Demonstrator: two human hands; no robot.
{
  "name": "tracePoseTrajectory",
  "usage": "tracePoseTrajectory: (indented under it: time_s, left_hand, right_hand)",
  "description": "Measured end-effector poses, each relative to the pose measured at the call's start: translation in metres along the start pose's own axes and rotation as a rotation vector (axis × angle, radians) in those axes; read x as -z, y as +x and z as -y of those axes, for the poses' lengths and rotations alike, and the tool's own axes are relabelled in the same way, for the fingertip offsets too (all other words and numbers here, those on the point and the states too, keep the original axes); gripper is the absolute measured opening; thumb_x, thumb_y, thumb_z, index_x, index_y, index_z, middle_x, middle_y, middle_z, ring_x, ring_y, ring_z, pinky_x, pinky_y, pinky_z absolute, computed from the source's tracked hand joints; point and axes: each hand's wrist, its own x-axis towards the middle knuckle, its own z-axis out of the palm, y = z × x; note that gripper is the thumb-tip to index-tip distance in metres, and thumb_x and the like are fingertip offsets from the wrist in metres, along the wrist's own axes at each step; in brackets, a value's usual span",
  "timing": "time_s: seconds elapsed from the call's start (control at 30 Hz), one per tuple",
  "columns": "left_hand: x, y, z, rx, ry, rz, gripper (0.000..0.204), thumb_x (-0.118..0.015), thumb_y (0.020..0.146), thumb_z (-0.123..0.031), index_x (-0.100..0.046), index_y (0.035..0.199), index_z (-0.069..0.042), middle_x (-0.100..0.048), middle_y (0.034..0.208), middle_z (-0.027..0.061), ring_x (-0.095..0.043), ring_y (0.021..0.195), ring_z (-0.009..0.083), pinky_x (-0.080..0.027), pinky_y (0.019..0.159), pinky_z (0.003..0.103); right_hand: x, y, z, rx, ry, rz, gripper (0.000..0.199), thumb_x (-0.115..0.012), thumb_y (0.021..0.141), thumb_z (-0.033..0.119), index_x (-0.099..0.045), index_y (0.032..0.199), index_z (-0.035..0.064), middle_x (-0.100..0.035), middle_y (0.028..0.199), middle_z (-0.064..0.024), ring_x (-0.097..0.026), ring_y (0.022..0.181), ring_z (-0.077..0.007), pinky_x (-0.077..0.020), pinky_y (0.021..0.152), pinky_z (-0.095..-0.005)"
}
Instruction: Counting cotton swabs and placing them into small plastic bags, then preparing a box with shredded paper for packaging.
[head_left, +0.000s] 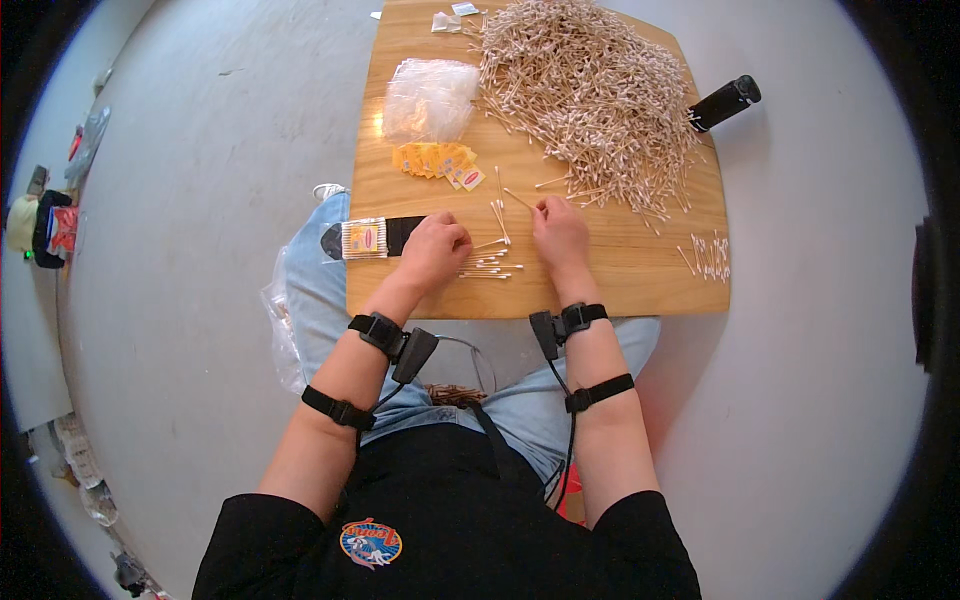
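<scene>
My right hand pinches a thin cotton swab, which slants up and left from the fingertips. My left hand is closed, its fingertips on one end of another cotton swab. Beside and below those fingers lies a loose row of several swabs, partly covered by the hand. A black strip runs from under my left hand toward the table's left edge. On it sits a flat, even row of swabs with a yellow label card. A few single swabs lie between my hands.
A large heap of cotton swabs covers the far right of the wooden table. Clear plastic bags and fanned yellow cards lie far left. More swabs lie at the right edge, below a black cylinder.
</scene>
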Motion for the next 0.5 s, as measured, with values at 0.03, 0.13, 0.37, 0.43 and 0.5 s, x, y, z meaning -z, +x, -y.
tracePoseTrajectory:
  time_s: [0.03,0.13,0.37,0.43,0.5]
  left_hand:
    - [0.0,0.0,0.0,-0.016,0.005,0.009,0.009,-0.071,0.077,-0.014,-0.069,0.081,-0.006,-0.061,0.088,0.0115,-0.061,0.089,0.0309,-0.05,0.079,0.04]
    - [0.0,-0.003,0.002,-0.013,-0.017,0.016,0.007,-0.07,0.076,-0.014,-0.07,0.077,-0.007,-0.062,0.09,0.0108,-0.061,0.092,0.0304,-0.05,0.083,0.04]
    - [-0.005,-0.01,-0.002,0.062,-0.115,-0.283,0.013,-0.065,0.084,-0.009,-0.067,0.096,-0.004,-0.063,0.093,0.0153,-0.061,0.091,0.0341,-0.051,0.079,0.04]
    - [-0.006,-0.006,0.002,-0.029,-0.027,-0.391,0.02,-0.062,0.086,-0.007,-0.067,0.105,-0.004,-0.064,0.102,0.0165,-0.062,0.095,0.0353,-0.051,0.082,0.041]
    - [-0.009,0.002,0.007,-0.021,0.007,-0.375,0.021,-0.063,0.084,-0.007,-0.067,0.105,-0.005,-0.064,0.105,0.0161,-0.061,0.097,0.0349,-0.049,0.085,0.042]
  right_hand:
    - [-0.003,0.003,0.002,0.0,0.0,-0.001,0.013,-0.065,0.087,0.02,-0.063,0.088,0.0077,-0.066,0.091,-0.0116,-0.063,0.087,-0.0324,-0.0502,0.074,-0.0454]
    - [-0.009,0.007,0.016,0.019,0.057,0.078,0.013,-0.066,0.085,0.02,-0.063,0.088,0.0079,-0.065,0.088,-0.0111,-0.063,0.085,-0.0326,-0.0503,0.073,-0.045]
    - [-0.006,0.003,0.018,0.134,0.165,0.117,0.008,-0.07,0.081,0.015,-0.065,0.082,0.0082,-0.065,0.086,-0.0103,-0.062,0.083,-0.0323,-0.0503,0.073,-0.043]
    - [-0.002,-0.001,0.018,0.161,0.177,0.126,0.008,-0.07,0.08,0.014,-0.065,0.082,0.008,-0.065,0.086,-0.0104,-0.062,0.084,-0.032,-0.0502,0.073,-0.0426]
    - [0.002,0.0,0.019,0.19,0.192,0.176,0.008,-0.07,0.08,0.013,-0.066,0.083,0.008,-0.065,0.085,-0.0105,-0.062,0.084,-0.0315,-0.05,0.074,-0.0424]
